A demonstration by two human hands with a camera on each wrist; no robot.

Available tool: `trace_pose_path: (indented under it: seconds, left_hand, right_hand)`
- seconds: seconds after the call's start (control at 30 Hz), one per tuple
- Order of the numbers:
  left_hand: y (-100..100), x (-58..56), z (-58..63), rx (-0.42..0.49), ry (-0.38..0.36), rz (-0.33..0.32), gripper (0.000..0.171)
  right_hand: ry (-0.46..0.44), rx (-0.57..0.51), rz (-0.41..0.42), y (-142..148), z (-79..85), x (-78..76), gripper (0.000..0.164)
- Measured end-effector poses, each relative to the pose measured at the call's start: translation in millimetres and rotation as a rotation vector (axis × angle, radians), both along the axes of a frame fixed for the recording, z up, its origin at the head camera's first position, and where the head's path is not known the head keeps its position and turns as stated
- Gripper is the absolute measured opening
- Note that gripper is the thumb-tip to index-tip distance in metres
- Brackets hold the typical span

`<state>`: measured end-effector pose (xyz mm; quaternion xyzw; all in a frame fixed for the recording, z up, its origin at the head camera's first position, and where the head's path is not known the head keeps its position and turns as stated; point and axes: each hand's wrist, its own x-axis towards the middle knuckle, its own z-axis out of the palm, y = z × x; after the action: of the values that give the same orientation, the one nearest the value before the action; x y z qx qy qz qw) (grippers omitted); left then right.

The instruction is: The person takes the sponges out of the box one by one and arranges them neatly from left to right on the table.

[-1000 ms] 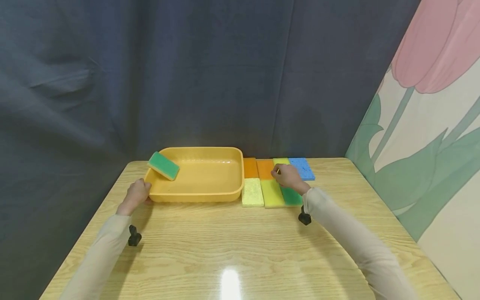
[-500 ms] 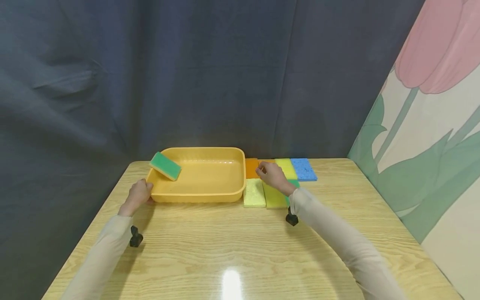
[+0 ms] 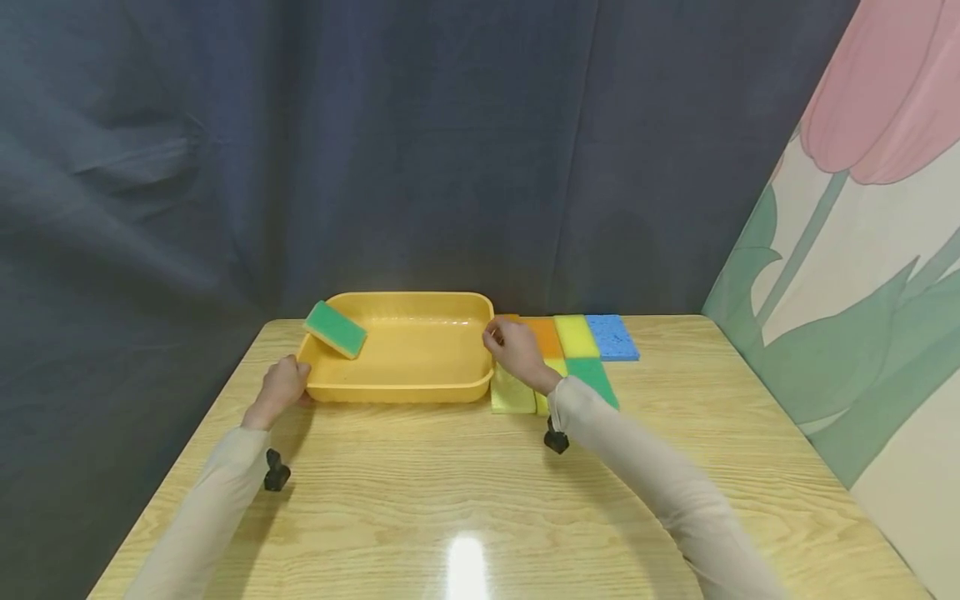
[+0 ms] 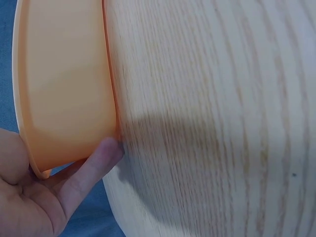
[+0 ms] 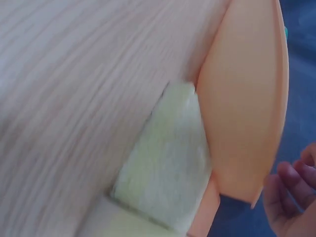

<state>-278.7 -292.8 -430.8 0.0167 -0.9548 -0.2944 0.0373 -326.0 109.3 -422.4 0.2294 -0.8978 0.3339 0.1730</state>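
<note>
A yellow plastic basin (image 3: 405, 395) stands at the back of the table. My left hand (image 3: 279, 387) grips its left end; in the left wrist view a finger lies along the outer wall, below the rim. At the right end, my right hand (image 3: 521, 346) is beside the basin's rim with loosely bent fingers and nothing held. In the right wrist view its fingertips (image 5: 271, 197) are right by the rim. A green-and-yellow scouring sponge (image 3: 335, 329) leans tilted over the basin's left rim.
Right of the basin, flat sponges lie in two rows: pale yellow (image 3: 513, 392), orange (image 3: 543, 335), yellow (image 3: 577, 336), blue (image 3: 612, 337) and green (image 3: 592, 381), some partly behind my right hand. A dark curtain (image 3: 420, 150) hangs behind the wooden table (image 3: 390, 475); a painted wall (image 3: 847, 333) stands right.
My right hand has moved left from above the orange and yellow sponges to the basin's right rim, uncovering the green sponge. My left hand keeps its grip on the basin.
</note>
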Motion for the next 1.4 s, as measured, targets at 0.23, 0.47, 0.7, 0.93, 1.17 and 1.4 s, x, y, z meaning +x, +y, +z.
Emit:
trace_pose_path:
  seconds: [0.23,0.47,0.7,0.93,1.17,1.4]
  left_hand:
    - [0,0.7,-0.4,-0.006,0.015,0.004,0.033]
    - [1,0.7,-1.3,0.011,0.026,0.011,0.031]
    - [1,0.1,2.3,-0.002,-0.011,-0.006,0.027]
    - [-2,-0.6,5.0,0.013,-0.059,0.006,0.026]
    - [-3,-3.2,4.7,-0.006,-0.06,-0.002,0.025]
    - [-3,-4.0,5.2,-0.039,-0.045,0.004,0.026]
  right_hand:
    - [0.036,-0.066,0.048,-27,-7.8,1.5,0.009]
    - [-0.048,-0.045,0.081,-42,-19.3,4.5,0.009]
    - [-0.034,0.005,0.048,-47,-25.4,3.5,0.01]
    - [0.079,0.102,-0.098,-51,-32.4,0.1,0.028]
    - [0.018,0.243,-0.197,-52,-30.7,1.0,0.051]
    - [-0.124,0.264,-0.217,-54,-26.4,3.7,0.06]
